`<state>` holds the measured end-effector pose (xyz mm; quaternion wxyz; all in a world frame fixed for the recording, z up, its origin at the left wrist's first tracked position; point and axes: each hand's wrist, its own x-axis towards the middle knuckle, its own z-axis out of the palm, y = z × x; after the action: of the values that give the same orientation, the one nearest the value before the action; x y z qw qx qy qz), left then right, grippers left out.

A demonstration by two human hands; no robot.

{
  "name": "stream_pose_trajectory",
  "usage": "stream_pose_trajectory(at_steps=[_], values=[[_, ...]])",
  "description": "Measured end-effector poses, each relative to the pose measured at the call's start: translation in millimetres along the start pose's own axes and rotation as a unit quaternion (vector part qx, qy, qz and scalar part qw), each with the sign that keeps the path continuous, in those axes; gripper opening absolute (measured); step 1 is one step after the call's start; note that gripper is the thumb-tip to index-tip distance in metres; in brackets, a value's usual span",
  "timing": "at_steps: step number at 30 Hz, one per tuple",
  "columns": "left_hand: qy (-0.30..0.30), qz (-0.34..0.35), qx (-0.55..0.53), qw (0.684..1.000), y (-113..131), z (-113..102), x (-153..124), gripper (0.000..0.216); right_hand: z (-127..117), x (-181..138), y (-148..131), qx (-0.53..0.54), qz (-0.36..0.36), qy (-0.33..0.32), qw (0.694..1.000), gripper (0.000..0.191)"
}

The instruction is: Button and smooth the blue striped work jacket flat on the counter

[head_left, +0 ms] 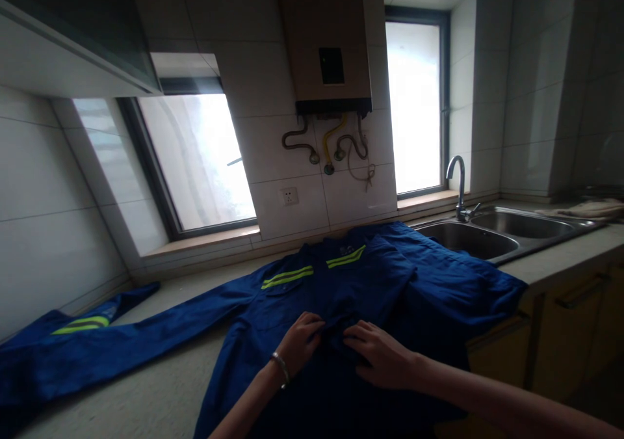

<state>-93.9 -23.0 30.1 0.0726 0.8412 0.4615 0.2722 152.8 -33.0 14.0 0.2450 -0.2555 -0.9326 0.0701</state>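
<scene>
- Two bare hands work on one blue jacket (pixel 370 276), both set on its front near the middle.
- Jacket lies spread on the countertop (pixel 146 393), collar toward the wall, one sleeve stretched far left. Yellow-green stripes (pixel 287 276) run across the chest.
- Left hand (pixel 299 345): fingers curled in, pinching a fold of cloth at the front opening. Bracelet (pixel 281 367) on the wrist.
- Right hand (pixel 380 358): on the cloth just beside the left, fingertips bent at the same fold. Too dark to tell whether clasping or only pressing.
- Double sink (pixel 507 257) with tap (pixel 457 179) just right of the jacket.
</scene>
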Motion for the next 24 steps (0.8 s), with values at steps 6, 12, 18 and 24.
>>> stream_pose_trajectory(at_steps=[6,12,18,24], values=[[0.054,-0.069,-0.099,0.991,12.3,-0.2,1.2,0.026,4.0,8.6,2.3,0.004,0.001,0.006,1.0,0.03],[0.016,-0.069,-0.12,0.99,19.4,8.1,-1.6,0.022,7.2,8.8,4.1,0.001,-0.022,-0.019,1.0,0.031],[-0.022,-0.053,-0.145,0.988,24.5,7.1,-1.6,0.022,8.1,8.3,6.2,0.018,-0.02,-0.014,1.0,0.031],[-0.035,-0.032,-0.136,0.99,22.5,8.4,-2.7,0.023,9.4,7.7,7.5,0.045,-0.009,0.014,0.999,0.03]])
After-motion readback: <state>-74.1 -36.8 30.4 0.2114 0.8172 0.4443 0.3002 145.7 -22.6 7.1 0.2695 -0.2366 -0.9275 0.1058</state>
